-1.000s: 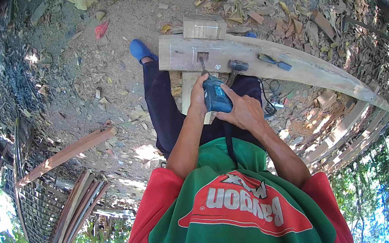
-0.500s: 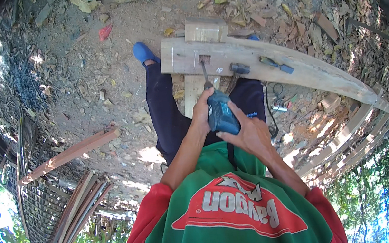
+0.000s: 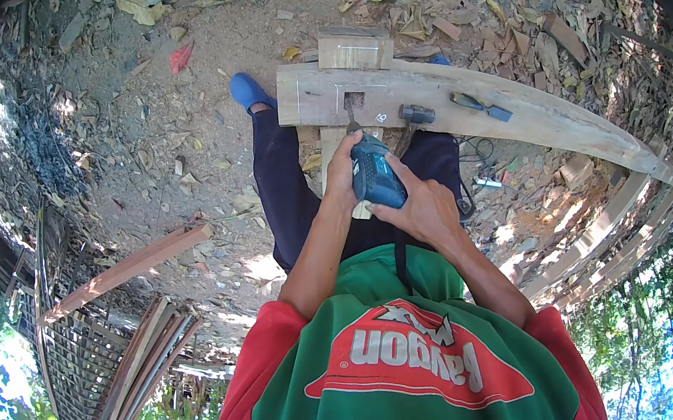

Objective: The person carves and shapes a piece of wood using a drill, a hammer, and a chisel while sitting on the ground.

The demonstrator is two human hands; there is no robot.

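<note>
My left hand [image 3: 341, 167] is closed round the front of a blue power drill [image 3: 374, 173], while my right hand [image 3: 421, 207] grips its rear. The long bit [image 3: 350, 115] reaches into a squarish cut [image 3: 353, 100] in a curved, pencil-marked plank [image 3: 489, 75]. A hammer [image 3: 417, 113] lies on the plank right of the cut, and a chisel [image 3: 480, 106] lies farther right. Beyond the plank is a short marked block [image 3: 355, 48]; a lighter board [image 3: 330, 147] runs underneath.
My legs [image 3: 281, 175] flank the work, in dark trousers. A reddish board [image 3: 119, 272], stacked strips [image 3: 137, 372] and a woven lattice [image 3: 87, 379] lie left. Curved planks [image 3: 595, 235] lie at right. A cord [image 3: 477, 149] is by my right leg. Leaves and wood chips litter the dirt [image 3: 173, 129].
The drill and both hands drew back toward me about half a second ago and are now farther forward again, the bit deeper in the cut.
</note>
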